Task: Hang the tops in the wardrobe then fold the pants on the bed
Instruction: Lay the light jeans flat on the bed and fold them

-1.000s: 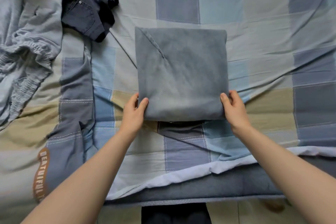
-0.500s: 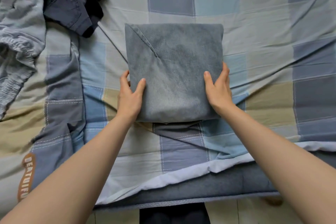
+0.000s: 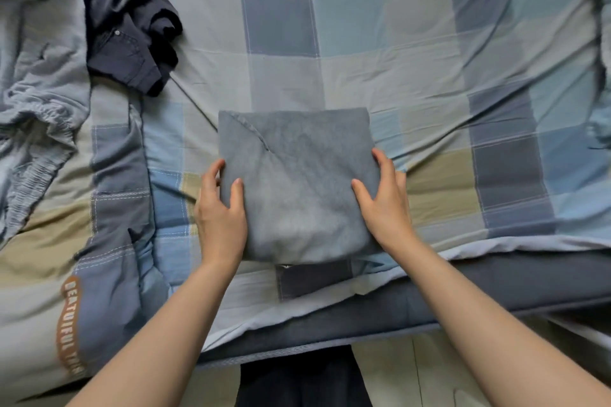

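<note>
Your left hand (image 3: pixel 221 218) grips the left edge of the folded pants (image 3: pixel 299 182), thumb on top, fingers along the side. Your right hand (image 3: pixel 385 205) grips the right edge the same way. The pants lie near the bed's (image 3: pixel 429 59) front edge, one nearly square bundle, slightly longer front to back, with a pocket seam slanting across its far left corner. Two more garments lie at far left: one dark pair (image 3: pixel 129 33) and one grey piece (image 3: pixel 36 99).
</note>
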